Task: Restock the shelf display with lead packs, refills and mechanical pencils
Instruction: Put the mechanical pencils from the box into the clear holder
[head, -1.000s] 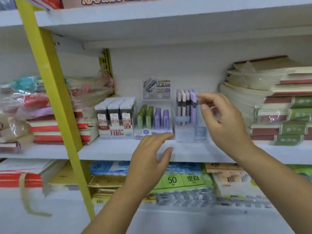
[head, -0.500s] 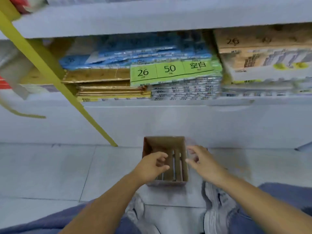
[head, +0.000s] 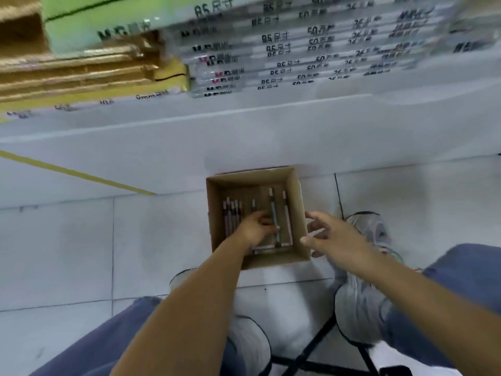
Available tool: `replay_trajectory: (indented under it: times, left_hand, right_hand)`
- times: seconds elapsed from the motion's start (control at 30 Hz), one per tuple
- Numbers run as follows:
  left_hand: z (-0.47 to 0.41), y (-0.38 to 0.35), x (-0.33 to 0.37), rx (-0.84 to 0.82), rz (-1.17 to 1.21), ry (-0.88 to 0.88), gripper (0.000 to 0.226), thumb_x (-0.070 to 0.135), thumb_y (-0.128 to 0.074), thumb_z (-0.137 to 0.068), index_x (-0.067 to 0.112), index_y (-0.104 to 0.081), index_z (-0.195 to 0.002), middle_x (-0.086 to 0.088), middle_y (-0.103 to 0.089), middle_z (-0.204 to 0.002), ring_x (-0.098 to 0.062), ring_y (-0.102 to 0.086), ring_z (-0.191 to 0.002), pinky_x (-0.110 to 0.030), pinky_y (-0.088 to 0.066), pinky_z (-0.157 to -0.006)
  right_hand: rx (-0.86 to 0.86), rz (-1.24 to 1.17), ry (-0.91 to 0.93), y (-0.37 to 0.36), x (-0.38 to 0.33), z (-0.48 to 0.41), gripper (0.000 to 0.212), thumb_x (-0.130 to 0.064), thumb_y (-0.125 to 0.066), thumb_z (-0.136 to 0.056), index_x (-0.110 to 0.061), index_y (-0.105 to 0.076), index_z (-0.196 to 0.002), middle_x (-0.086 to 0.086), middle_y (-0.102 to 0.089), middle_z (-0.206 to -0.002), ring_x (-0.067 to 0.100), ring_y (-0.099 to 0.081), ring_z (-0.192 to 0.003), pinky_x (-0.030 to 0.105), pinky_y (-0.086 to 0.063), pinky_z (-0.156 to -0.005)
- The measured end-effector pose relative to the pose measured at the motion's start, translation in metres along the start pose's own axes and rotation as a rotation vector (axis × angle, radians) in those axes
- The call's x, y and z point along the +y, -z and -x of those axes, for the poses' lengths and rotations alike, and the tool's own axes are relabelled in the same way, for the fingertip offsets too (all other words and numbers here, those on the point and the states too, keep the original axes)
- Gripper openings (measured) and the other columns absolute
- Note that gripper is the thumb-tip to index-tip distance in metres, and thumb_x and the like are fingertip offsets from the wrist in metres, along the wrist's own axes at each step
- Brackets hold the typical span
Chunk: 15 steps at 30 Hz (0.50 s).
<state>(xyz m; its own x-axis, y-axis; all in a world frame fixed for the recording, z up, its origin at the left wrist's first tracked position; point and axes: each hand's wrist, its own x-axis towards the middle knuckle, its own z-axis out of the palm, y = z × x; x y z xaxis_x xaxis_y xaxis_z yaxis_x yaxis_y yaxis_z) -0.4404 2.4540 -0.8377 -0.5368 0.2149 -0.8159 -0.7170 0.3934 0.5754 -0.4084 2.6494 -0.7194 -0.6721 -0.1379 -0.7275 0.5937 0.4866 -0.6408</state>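
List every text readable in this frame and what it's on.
"B5": repeated on the edges of the stacked wrapped packs.
"50": same edges, further right.
"9mm", probably: pale yellow pack, bottom left.
Other print on the packs: motion-blurred, unreadable.
Cardboard box, pencils: no readable text.

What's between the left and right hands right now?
Head view: a blue pencil, a pink pencil and the cardboard box's right wall lie between left hand and right hand.
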Motion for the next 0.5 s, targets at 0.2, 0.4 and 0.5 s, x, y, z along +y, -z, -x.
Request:
replay_trajectory:
  times: [0.2, 0.4, 0.5]
  left_hand:
    - [-0.013, -0.017, 0.013, 0.032, -0.038, 0.004, 0.033, 0.007, -0.067, -0.092, 0.006, -0.062, -0.125, -0.010, -0.070, -0.108, -0.018, -0.065, -0.086, -0.023, -0.054, -0.080]
    - [-0.014, -0.026, 0.027, -0.012, -0.080, 0.044, 0.027, 0.014, -0.065, -0.095, 0.007, -0.063, -0.121, -0.008, -0.068, -0.088, -0.017, -0.059, -0.070, -0.024, -0.049, -0.061]
    - [-0.015, -0.026, 0.027, -0.018, -0.051, 0.063, 0.030, 0.014, -0.064, -0.096, 0.007, -0.062, -0.125, -0.015, -0.068, -0.110, -0.023, -0.063, -0.088, -0.030, -0.053, -0.071]
  right_hand:
    - [-0.037, -0.023, 0.008, 0.002, 0.001, -0.002, 0.054, -0.016, -0.066, -0.090, -0.026, -0.043, -0.138, 0.000, -0.057, -0.113, 0.012, -0.064, -0.091, 0.015, -0.054, -0.064]
    - [-0.027, -0.082, 0.004, 0.002, 0.008, -0.004, 0.054, -0.016, -0.068, -0.088, -0.026, -0.046, -0.137, -0.001, -0.057, -0.110, 0.012, -0.066, -0.086, 0.016, -0.053, -0.065]
    - [-0.028, -0.109, 0.006, 0.001, 0.009, -0.005, 0.054, -0.014, -0.068, -0.088, -0.025, -0.047, -0.136, 0.002, -0.057, -0.109, 0.016, -0.066, -0.088, 0.019, -0.054, -0.067]
